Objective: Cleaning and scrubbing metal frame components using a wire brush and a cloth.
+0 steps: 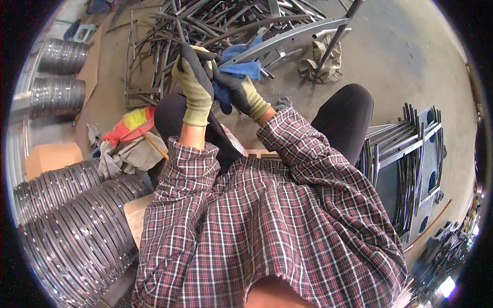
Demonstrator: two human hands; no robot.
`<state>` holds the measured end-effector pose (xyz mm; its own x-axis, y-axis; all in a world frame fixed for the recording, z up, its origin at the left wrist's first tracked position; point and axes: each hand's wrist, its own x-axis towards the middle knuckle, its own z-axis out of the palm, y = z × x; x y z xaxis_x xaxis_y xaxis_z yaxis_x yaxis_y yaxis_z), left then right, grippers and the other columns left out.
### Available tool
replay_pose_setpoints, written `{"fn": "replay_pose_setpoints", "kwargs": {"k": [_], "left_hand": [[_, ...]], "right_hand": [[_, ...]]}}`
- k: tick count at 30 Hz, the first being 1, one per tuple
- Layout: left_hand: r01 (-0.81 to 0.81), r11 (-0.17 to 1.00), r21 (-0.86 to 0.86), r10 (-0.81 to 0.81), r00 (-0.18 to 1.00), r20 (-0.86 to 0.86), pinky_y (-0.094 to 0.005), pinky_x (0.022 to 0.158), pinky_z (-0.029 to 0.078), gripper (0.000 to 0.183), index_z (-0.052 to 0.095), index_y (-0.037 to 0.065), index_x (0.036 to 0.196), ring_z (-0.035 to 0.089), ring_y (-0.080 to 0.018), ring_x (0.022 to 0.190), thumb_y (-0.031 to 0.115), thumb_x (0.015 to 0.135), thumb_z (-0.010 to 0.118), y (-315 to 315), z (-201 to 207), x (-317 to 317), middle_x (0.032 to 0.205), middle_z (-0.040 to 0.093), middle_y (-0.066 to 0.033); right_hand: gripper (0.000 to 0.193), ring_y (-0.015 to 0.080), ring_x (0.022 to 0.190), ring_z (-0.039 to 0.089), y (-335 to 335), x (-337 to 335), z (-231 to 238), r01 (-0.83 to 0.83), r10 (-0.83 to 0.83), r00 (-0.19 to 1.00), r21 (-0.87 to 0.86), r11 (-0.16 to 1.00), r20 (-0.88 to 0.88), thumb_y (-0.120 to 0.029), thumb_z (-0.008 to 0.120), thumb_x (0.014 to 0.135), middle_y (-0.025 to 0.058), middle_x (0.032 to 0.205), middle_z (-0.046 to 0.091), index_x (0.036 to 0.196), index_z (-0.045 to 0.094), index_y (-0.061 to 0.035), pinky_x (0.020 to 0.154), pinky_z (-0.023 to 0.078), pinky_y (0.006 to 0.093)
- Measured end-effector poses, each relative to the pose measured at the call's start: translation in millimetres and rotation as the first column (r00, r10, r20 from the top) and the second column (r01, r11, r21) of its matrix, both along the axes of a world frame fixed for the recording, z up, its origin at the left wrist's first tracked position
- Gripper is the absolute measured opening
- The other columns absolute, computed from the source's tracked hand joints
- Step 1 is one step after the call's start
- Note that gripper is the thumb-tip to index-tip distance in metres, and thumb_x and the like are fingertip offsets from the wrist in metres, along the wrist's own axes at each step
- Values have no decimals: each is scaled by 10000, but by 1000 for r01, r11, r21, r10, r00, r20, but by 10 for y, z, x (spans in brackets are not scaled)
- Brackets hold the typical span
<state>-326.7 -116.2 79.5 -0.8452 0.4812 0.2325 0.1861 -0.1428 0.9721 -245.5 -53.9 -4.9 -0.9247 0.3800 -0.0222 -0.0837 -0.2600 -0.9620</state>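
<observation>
Head view: right fingers (232, 86) clasp blue cloth (245, 69), left fingers (196, 69) unclear, tangled metal tubes (257, 24) beyond.

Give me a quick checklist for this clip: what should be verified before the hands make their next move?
1. Gloves on both hands: ok, left hand and right hand are covered.
2. Right hand against the blue cloth: ok, touching.
3. Left hand's grip: cannot tell, its palm side is partly hidden.
4. Curved metal bar secure: cannot tell, its near end is obscured around the cloth.
5. Metal pile beyond the hands tidy: not ok, pieces lie crossed and jumbled.
6. Black coils clear of the hands: ok, well off to the left.
</observation>
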Motion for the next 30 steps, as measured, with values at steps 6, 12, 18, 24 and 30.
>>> {"fn": "replay_pose_setpoints", "kwargs": {"k": [6, 12, 18, 24, 30], "left_hand": [[90, 983, 162, -81, 995, -59, -218, 473, 334, 444, 516, 52, 762, 456, -86, 488, 377, 1023, 366, 83, -71, 91, 615, 516, -26], [45, 991, 128, -40, 998, -46, -245, 450, 326, 439, 527, 50, 752, 436, -105, 432, 380, 1012, 401, -36, -7, 100, 608, 514, -30], [55, 990, 129, -44, 995, -88, -251, 439, 330, 539, 572, 31, 786, 426, -101, 449, 498, 994, 401, 25, -117, 101, 629, 534, -35], [74, 989, 131, -70, 997, -34, -230, 519, 378, 493, 555, 77, 827, 485, -104, 560, 529, 977, 425, -12, -312, -30, 735, 568, -22], [106, 987, 123, -98, 992, -76, -241, 461, 361, 519, 551, 23, 836, 485, -100, 501, 511, 966, 436, -217, -312, -26, 699, 576, -53]], "right_hand": [[311, 177, 1048, 595, 211, -56, -389, -55, 28, 967, -101, 993, -252, -164, 575, 946, 83, 1199, 606, 1222, 582, -22, 910, 485, 331], [330, 227, 982, 602, 594, 231, -40, 348, -531, 821, -553, 757, -210, -231, 514, 949, 90, 1063, 650, 1188, 602, -20, 954, 452, 363], [290, 205, 954, 602, 1484, 690, -134, 128, -544, 782, -778, 616, -302, -332, 518, 960, 43, 988, 646, 1100, 620, -98, 893, 478, 353], [249, 223, 728, 617, 1928, 1387, -527, 613, -823, 560, -715, 338, 91, -286, 484, 936, 50, 806, 630, 890, 599, -71, 683, 520, 371], [174, 151, 771, 550, 2522, 1171, 396, 900, -803, 435, 162, 405, -408, -140, 641, 881, 27, 936, 616, 1007, 631, -21, 685, 469, 285]]}}
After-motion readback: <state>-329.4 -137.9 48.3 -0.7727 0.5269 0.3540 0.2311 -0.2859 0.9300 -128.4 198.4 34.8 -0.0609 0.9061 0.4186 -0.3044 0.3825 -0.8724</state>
